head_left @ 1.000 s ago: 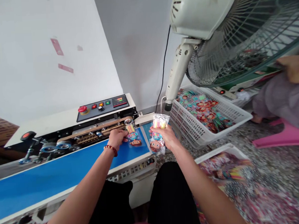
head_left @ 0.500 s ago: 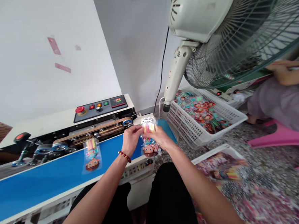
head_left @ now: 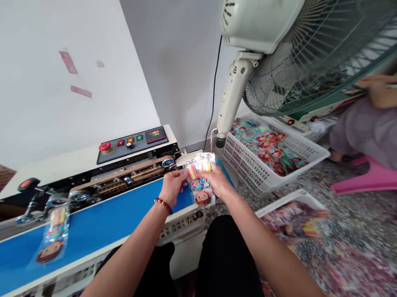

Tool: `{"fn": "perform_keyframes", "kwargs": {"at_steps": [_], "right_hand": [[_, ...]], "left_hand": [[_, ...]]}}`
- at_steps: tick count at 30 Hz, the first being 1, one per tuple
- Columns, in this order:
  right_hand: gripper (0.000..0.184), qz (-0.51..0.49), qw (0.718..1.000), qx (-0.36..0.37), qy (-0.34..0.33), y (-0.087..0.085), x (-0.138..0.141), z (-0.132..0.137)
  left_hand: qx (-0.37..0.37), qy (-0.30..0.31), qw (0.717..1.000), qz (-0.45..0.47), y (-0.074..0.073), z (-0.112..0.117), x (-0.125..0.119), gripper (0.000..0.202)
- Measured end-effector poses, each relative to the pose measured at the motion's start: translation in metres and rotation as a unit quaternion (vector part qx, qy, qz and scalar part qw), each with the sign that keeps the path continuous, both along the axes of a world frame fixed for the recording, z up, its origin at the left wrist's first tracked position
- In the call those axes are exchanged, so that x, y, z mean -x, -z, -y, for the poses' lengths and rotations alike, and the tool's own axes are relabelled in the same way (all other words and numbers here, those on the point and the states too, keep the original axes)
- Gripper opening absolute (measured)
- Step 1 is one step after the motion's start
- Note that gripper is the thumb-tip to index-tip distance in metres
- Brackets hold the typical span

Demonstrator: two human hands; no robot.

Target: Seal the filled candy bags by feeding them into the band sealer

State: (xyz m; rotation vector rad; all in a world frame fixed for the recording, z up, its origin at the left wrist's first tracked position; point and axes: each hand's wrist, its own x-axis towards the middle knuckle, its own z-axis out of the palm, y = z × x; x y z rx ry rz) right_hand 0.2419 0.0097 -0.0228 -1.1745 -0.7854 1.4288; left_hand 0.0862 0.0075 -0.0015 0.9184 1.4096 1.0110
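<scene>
My left hand (head_left: 172, 184) and my right hand (head_left: 216, 182) meet over the right end of the blue conveyor belt (head_left: 99, 226). Both pinch a small stack of clear cartoon-face packets (head_left: 200, 184) with coloured sticks inside. The left fingers grip the stack's left edge, the right hand holds it from the right. Another packet (head_left: 52, 233) lies flat on the belt far to the left, beside the sealing machine (head_left: 119, 164) with its rollers and control panel.
A large standing fan (head_left: 279, 40) looms at upper right. A white basket (head_left: 306, 144) full of packets stands behind it; a second basket (head_left: 286, 206) lies by my right knee. Another person sits at far right by a pink stool (head_left: 378, 180).
The packet on the belt has travelled leftward, from mid-belt to near the left end. My hands, joined on the stack, shifted slightly down toward the belt.
</scene>
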Motion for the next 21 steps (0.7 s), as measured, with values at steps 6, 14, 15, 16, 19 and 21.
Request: {"fn": "perform_keyframes", "kwargs": {"at_steps": [6,14,15,16,19,21], "right_hand": [[0.043,0.015,0.999,0.005,-0.033,-0.004,-0.003,0.003],[0.035,0.068,0.997,-0.007,-0.028,0.001,-0.001,0.008],[0.035,0.068,0.997,-0.009,-0.025,0.002,-0.001,0.008],[0.035,0.063,0.998,-0.009,-0.023,0.002,-0.001,0.008],[0.038,0.031,0.999,-0.008,-0.006,0.001,-0.001,0.006],[0.04,0.005,1.0,-0.007,0.014,0.001,0.001,0.004]], "left_hand": [[-0.081,0.0,0.997,0.018,-0.009,-0.003,0.0,0.049],[-0.041,0.061,0.996,0.042,-0.007,-0.02,0.003,0.034],[-0.044,0.056,0.997,0.041,-0.007,-0.019,0.003,0.035],[-0.05,0.045,0.997,0.046,-0.007,-0.017,0.004,0.038],[-0.06,0.005,0.996,0.063,-0.006,-0.005,0.006,0.048],[-0.047,0.014,0.998,0.038,-0.004,0.004,0.007,0.053]]}}
